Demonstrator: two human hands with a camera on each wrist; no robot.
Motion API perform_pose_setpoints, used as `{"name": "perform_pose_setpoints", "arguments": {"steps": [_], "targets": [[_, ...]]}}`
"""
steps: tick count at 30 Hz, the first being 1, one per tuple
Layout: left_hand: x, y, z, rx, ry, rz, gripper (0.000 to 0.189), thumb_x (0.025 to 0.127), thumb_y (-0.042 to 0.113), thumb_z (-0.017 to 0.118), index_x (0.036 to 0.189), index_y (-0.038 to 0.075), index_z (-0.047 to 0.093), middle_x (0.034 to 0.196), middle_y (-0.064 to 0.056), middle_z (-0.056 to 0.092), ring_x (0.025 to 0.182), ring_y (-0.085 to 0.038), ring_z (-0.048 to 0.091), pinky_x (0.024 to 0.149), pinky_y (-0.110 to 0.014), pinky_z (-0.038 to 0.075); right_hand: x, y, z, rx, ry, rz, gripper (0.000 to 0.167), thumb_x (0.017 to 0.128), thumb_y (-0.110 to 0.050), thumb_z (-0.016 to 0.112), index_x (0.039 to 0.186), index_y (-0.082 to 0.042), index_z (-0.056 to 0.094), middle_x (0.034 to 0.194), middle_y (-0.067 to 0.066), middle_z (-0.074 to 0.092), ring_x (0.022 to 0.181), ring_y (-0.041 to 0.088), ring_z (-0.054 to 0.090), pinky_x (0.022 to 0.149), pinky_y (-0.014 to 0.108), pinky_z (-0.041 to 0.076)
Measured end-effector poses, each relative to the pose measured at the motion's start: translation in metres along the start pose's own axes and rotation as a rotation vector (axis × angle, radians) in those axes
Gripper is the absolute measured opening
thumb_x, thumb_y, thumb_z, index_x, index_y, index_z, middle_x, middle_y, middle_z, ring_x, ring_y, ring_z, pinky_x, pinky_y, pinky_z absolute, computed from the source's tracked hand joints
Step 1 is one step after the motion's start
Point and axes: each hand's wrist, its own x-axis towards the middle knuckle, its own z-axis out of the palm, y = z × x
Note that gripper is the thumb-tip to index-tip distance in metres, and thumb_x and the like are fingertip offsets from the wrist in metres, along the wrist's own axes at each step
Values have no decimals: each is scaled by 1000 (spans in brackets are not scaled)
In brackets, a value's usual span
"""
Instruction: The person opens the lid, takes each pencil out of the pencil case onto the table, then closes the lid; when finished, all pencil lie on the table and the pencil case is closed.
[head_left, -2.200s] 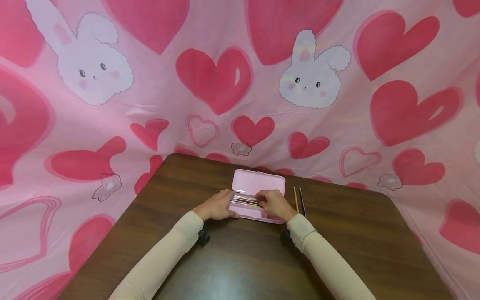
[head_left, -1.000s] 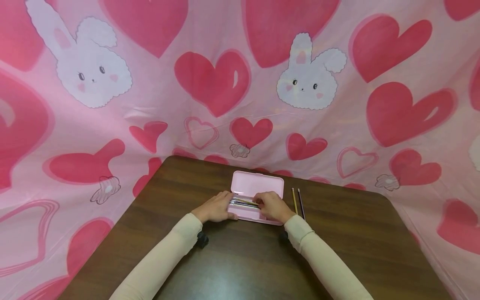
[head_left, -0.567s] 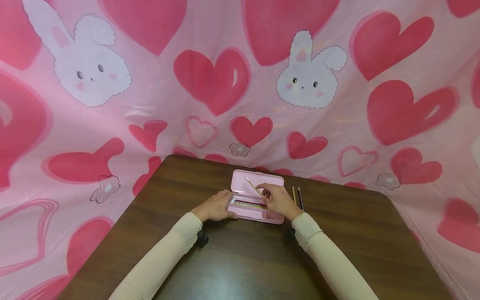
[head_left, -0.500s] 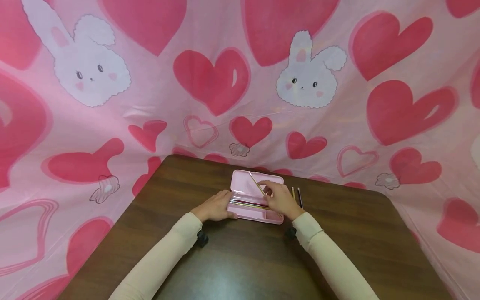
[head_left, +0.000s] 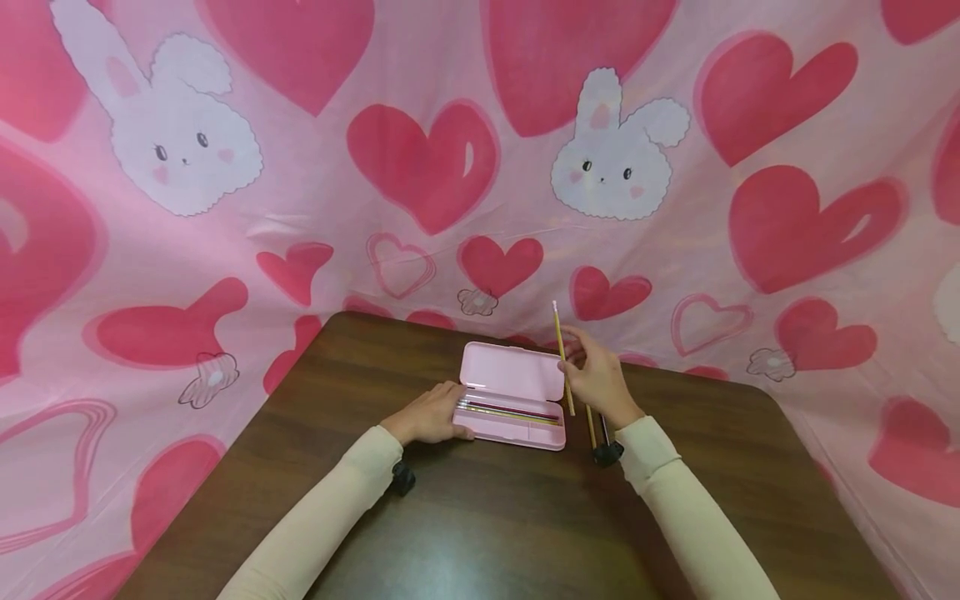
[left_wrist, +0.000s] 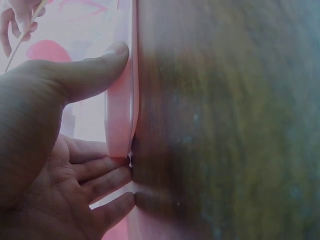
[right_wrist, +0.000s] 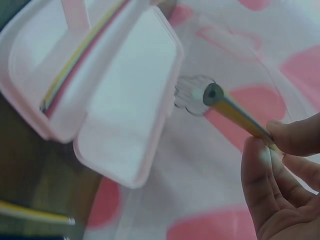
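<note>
Right of the frame's centre, the right hand (head_left: 597,377) is pinching a slim, flat-ended yellow pencil (head_left: 567,381) nearly upright beside the open lid (head_left: 513,371) of a smooth, round-cornered pink case (head_left: 495,427). The left hand (head_left: 431,414) is resting at the case's left end, fingers extended, thumb against its wall, while thin pencils (head_left: 510,412) are lying inside and two loose pencils (head_left: 591,427) on the wood-grained bench (head_left: 480,525)

Left grip (left_wrist: 55,175) holds pink case (left_wrist: 119,117) on tabletop (left_wrist: 230,120).
</note>
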Motion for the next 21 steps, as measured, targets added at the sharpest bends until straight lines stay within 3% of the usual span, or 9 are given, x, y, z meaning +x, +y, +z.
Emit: {"name": "perform_pose_setpoints", "arguments": {"steps": [11, 21], "targets": [[2, -2, 1, -4, -1, 1, 89, 83, 48, 80, 150, 3, 41, 141, -15, 51, 134, -30, 48, 117, -49, 38, -2, 20, -39, -24, 59, 109, 56, 87, -5, 75, 140, -15, 57, 95, 10, 71, 83, 22, 69, 68, 18, 52], [2, 0, 1, -14, 5, -7, 88, 83, 47, 80, 150, 4, 41, 140, -15, 52, 134, -31, 48, 117, -48, 39, -9, 40, -58, -49, 95, 162, 55, 87, -5, 74, 139, -13, 57, 96, 12, 71, 84, 24, 68, 66, 13, 48]]}}
